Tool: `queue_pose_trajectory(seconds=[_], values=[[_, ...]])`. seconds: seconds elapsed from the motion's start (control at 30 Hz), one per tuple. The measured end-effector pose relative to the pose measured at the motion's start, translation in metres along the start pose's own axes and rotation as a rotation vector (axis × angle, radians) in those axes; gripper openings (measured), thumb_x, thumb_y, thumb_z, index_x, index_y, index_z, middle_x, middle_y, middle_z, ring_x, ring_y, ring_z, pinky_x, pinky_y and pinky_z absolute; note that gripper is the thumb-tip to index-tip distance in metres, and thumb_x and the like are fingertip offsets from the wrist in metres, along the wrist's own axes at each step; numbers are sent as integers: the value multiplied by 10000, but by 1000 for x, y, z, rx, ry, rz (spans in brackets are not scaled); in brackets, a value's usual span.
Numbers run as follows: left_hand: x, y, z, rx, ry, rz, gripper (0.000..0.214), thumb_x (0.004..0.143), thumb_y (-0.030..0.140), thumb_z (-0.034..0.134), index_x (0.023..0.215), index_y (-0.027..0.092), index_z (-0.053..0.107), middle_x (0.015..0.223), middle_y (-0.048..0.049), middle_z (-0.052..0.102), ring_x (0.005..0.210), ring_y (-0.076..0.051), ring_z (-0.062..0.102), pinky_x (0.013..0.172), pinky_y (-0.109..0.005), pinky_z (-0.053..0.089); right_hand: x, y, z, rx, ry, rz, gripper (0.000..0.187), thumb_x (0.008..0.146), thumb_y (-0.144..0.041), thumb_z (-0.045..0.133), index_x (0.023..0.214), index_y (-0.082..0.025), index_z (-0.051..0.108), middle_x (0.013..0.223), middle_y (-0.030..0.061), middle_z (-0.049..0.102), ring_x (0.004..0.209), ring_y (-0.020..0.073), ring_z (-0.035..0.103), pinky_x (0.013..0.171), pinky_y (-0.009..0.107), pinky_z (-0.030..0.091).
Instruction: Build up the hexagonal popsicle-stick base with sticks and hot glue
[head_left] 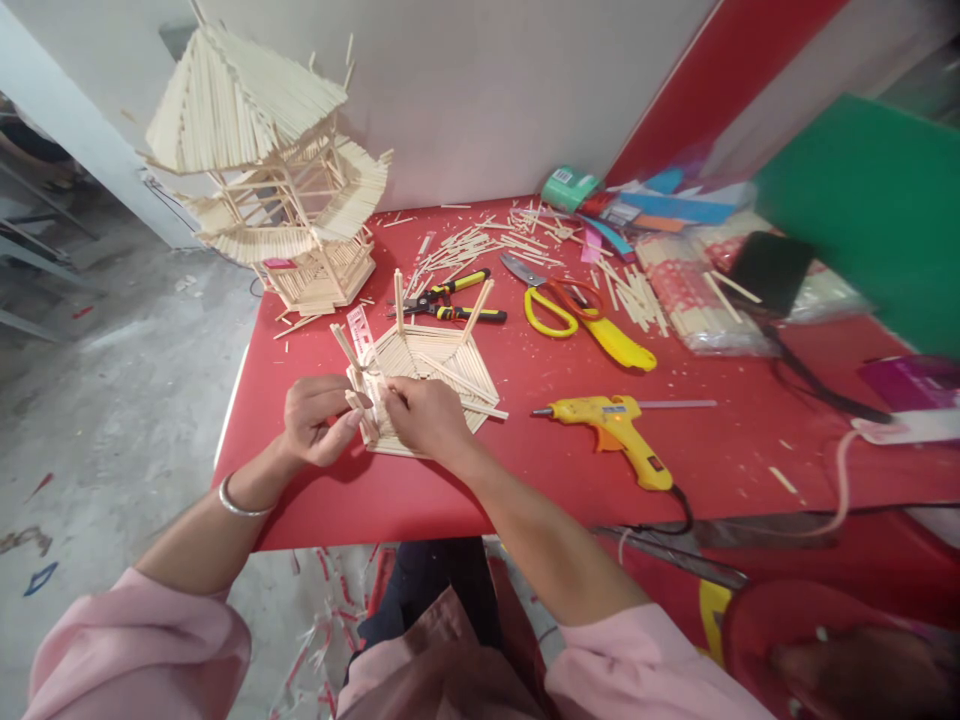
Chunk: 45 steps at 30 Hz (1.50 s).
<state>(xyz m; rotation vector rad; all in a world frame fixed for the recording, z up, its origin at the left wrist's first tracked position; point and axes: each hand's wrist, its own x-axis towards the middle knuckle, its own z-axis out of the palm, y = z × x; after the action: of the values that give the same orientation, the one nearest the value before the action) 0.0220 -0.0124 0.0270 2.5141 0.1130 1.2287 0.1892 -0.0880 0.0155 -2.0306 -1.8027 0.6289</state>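
A many-sided base made of thin wooden sticks (474,368) lies near the table's front edge, with several upright stick posts (399,300) on its rim. At its left side my left hand (319,418) is closed, thumb and fingers pinching short wooden sticks (356,402) by a corner post. My right hand (429,415) reaches over the base, its fingers pressed together beside the left hand. What it grips is hidden by its fingers. A yellow glue gun (611,420) with a clear glue stick lies to the right of the base.
A tiered stick pavilion (247,110) stands at the back left of the red table (450,505). Behind the base lie pliers (469,313), scissors (547,310) and scattered sticks (480,245). Packs of sticks (686,300) and a black phone-like object (771,270) are at right.
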Motion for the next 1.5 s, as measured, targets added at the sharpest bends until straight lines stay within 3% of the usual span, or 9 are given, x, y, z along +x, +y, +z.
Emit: queue_pose_trajectory(seconds=[1.1,1.5], values=[[7,5,3,5,36,17,91,879,160,581,845,198,656,572,12,559,481,-101,479,453,-205,354,0,1,0,15,10,-7,346,1036,-349,445,984,-240,769,933,44,808,859,203,701,643,305,269],[1,4,2,89,26,-10,97,883,175,562,868,215,648,619,-1,623,508,-116,558,479,-212,440,-1,0,0,19,12,-3,340,1036,-352,453,984,-239,769,934,45,807,856,202,702,643,306,273]])
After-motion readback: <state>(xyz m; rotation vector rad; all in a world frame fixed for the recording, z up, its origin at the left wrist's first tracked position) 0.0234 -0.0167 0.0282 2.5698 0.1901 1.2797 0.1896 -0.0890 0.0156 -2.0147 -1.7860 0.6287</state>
